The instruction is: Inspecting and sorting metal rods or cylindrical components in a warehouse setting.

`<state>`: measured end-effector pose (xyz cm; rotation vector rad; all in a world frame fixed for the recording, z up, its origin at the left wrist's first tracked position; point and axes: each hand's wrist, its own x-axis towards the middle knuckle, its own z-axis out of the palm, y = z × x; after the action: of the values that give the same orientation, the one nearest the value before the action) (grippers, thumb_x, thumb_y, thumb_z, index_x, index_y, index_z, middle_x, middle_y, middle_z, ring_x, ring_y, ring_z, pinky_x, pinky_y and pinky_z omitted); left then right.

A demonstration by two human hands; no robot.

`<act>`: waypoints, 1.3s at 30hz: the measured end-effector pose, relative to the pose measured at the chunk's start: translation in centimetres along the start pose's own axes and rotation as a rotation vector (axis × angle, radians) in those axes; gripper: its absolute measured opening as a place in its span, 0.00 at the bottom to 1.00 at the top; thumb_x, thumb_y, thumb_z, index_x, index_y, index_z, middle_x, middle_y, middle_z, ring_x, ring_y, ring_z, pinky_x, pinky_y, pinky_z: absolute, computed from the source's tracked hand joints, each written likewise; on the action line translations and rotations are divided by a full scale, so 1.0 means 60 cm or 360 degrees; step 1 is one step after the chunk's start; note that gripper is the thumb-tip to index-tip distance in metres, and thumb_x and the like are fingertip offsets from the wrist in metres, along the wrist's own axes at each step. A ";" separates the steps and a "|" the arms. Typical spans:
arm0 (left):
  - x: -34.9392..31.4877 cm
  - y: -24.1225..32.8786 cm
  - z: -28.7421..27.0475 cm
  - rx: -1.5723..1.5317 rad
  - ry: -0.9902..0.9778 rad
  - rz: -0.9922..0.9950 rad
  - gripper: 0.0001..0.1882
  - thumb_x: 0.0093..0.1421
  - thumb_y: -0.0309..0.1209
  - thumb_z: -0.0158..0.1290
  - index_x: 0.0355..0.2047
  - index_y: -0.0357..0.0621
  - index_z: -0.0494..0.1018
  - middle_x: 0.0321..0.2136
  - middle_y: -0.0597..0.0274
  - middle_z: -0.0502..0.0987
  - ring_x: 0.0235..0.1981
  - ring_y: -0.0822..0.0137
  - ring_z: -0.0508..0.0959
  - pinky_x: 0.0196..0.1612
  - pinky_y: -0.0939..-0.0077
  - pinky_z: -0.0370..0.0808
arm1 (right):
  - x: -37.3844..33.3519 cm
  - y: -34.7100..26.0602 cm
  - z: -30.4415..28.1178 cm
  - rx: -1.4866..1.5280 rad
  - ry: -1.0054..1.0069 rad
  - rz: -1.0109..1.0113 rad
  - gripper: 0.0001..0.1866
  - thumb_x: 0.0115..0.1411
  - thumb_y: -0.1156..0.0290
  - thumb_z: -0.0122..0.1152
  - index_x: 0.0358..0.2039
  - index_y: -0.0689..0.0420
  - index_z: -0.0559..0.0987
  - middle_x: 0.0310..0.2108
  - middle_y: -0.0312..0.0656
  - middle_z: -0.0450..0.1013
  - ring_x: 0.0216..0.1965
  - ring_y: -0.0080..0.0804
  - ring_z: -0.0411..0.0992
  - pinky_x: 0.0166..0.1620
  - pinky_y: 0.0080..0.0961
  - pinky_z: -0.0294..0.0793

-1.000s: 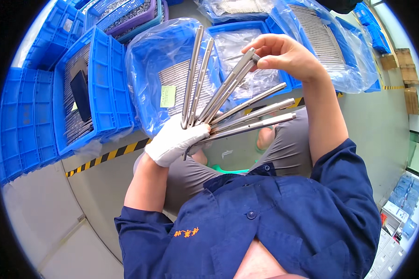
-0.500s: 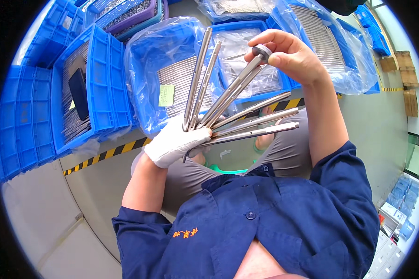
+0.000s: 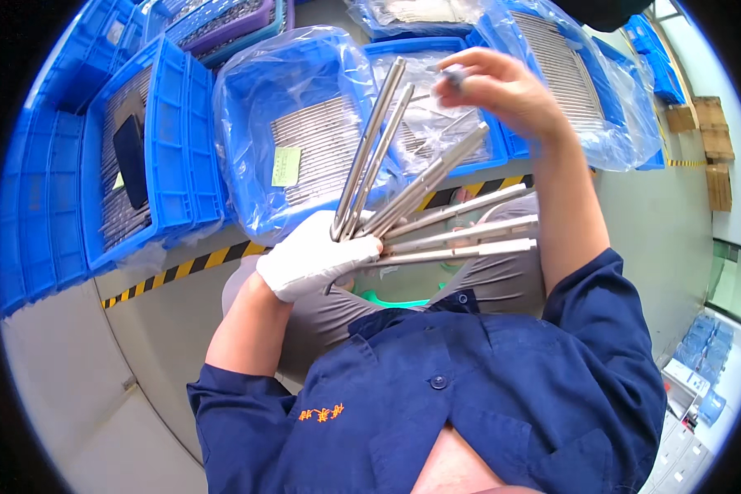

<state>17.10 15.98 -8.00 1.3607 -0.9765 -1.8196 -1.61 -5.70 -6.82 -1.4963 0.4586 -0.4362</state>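
Right hand is now clear of the tips of the rods vs half a second ago, small dark disc pinched in it, blurred. Left hand, white fabric glove, clenches the rods above the lap: slim, shiny, metallic, drilled. Disc off, rods not put down; number handled, can't tell. Beyond: blue plastic crate, crinkly clear liner, parallel bars.
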 end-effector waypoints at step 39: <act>0.006 -0.002 0.015 0.0235 -0.0292 -0.0162 0.18 0.50 0.39 0.53 0.34 0.37 0.71 0.22 0.66 0.71 0.24 0.78 0.66 0.27 0.82 0.66 | 0.002 -0.003 0.016 0.0206 -0.0362 -0.0218 0.24 0.48 0.57 0.60 0.41 0.59 0.72 0.34 0.47 0.71 0.40 0.35 0.70 0.46 0.32 0.68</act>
<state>16.16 15.89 -8.14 1.3703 -1.1760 -2.0106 -1.01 -4.96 -6.59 -1.4362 0.1467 -0.3895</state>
